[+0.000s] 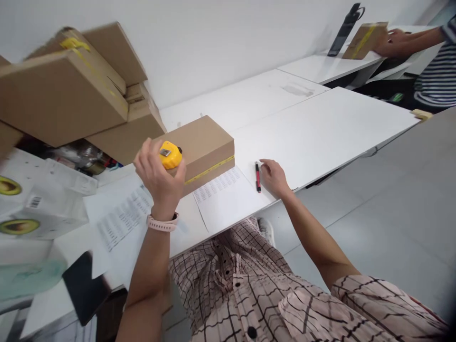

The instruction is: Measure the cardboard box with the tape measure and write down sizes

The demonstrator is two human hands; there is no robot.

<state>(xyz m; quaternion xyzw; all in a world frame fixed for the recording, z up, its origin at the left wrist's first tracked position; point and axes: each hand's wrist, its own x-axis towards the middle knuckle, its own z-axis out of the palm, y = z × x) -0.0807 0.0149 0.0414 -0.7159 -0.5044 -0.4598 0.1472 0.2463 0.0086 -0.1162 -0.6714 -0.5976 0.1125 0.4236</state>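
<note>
My left hand (156, 171) is closed around a yellow tape measure (170, 155), at the left end of a closed brown cardboard box (203, 137). A yellow strip (210, 169) with small dark marks runs along the box's near side. Whether it joins the tape measure I cannot tell, as my hand covers that end. My right hand (273, 176) rests on the white table with loosely bent fingers and nothing visible in them. Just left of its fingertips lies a red and black pen (258, 177). A printed sheet (231, 194) lies in front of the box.
Larger cardboard boxes (64, 90) are stacked at the left, above white cartons with avocado pictures (42, 204). More printed sheets (124, 213) and a dark flat object (86, 287) lie nearby. Far right, another person's hands touch a small box (365, 42) beside a dark bottle (344, 31).
</note>
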